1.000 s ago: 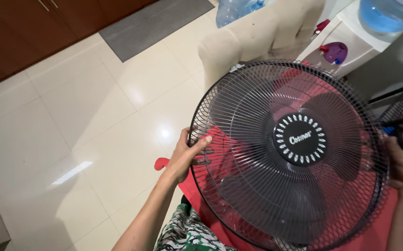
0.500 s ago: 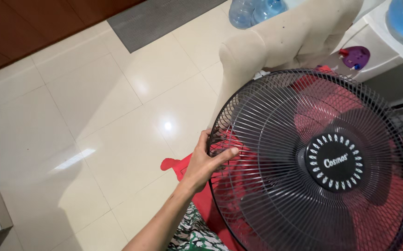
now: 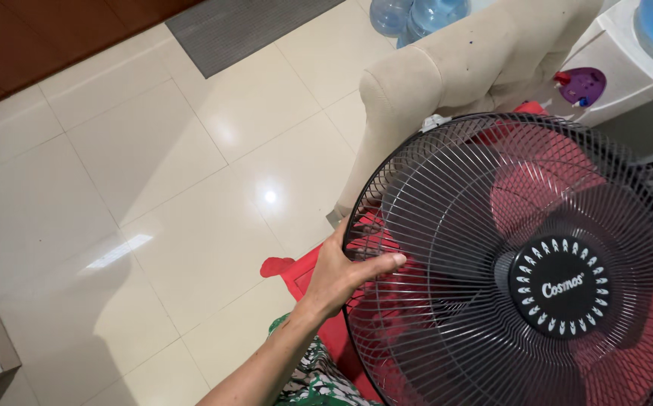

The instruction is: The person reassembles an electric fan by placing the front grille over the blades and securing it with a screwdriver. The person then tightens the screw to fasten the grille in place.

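A black wire fan guard [image 3: 447,225] with a round black hub badge [image 3: 563,286] fills the lower right of the head view. Red fan blades [image 3: 537,188] show through the wires. My left hand [image 3: 338,274] grips the guard's left rim, thumb lying over the wires. My right hand is out of the frame on the right. A red cloth or mat [image 3: 296,274] lies under the fan, next to green patterned fabric [image 3: 315,380] over my lap.
A beige upholstered chair [image 3: 447,83] stands just behind the fan. A white water dispenser [image 3: 627,83] with a blue bottle is at the top right, blue water jugs [image 3: 417,15] at the top. Glossy white floor tiles [image 3: 153,188] spread left; a grey mat [image 3: 244,26] lies beyond.
The view has shifted so the fan sits further right and lower in the frame. My right hand, seen on the right rim a second ago, has left the view. My left hand keeps its grip.
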